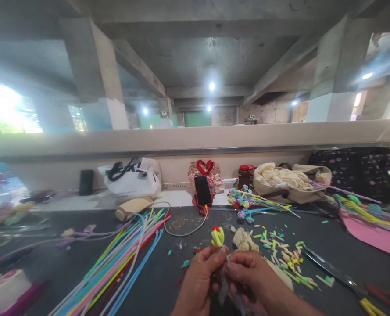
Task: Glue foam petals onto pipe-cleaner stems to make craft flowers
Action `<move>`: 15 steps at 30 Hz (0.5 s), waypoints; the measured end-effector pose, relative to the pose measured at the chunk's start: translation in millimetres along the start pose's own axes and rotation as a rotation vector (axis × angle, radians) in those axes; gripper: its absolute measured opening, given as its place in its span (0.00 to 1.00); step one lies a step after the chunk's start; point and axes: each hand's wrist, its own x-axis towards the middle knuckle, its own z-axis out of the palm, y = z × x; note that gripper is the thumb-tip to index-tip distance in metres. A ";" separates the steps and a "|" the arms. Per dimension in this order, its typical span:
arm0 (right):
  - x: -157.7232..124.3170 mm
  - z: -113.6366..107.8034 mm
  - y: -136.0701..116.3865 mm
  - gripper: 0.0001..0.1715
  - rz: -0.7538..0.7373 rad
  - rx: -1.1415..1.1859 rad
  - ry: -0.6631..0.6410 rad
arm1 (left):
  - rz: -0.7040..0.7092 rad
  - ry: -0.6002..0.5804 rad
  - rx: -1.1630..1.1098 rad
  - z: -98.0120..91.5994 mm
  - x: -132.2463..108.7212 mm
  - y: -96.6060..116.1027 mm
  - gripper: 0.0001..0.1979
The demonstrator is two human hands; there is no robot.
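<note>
Yellow fuzzy pipe-cleaner flower [218, 238], red-topped, bud-shaped, upright abv blk tabletop [158, 281]. L hand [203, 272] fingers pinched at its base; R hand [252, 268] fingers narrow, pinching pale grey-blue strip [225, 284] just below; material unclear.

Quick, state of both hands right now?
Left hand: closed, pinching the flower below its head.
Right hand: closed, pinching a pale strip.

A white bag [134, 182], a smartphone [203, 191] leaning on a red-patterned bag [216, 176], a red-lidded bottle [243, 177] and a dark dotted bag [349, 173] line a pale partition [195, 139].
</note>
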 end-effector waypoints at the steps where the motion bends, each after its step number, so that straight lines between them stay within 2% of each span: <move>1: 0.2 -1.7 2.1 0.19 0.009 0.001 -0.028 | 0.005 0.002 -0.038 0.2 -1.1 2.0 0.14; 4: -2.0 -5.1 2.1 0.17 0.089 0.001 -0.072 | 0.010 0.036 -0.165 -1.6 -2.4 9.9 0.12; 9: -7.0 0.2 -19.3 0.15 0.245 -0.025 -0.080 | 0.014 0.168 -0.315 -12.5 2.8 26.8 0.08; 11: -5.7 -2.8 -19.0 0.15 0.275 -0.036 -0.081 | 0.026 0.186 -0.365 -16.8 4.9 32.6 0.07; 13: -7.4 -18.5 -0.7 0.16 0.288 -0.079 -0.105 | 0.039 0.188 -0.398 -19.4 6.1 36.3 0.06; 15: -20.3 -50.3 38.5 0.16 0.232 -0.156 -0.079 | 0.041 0.202 -0.418 -20.1 6.5 38.2 0.04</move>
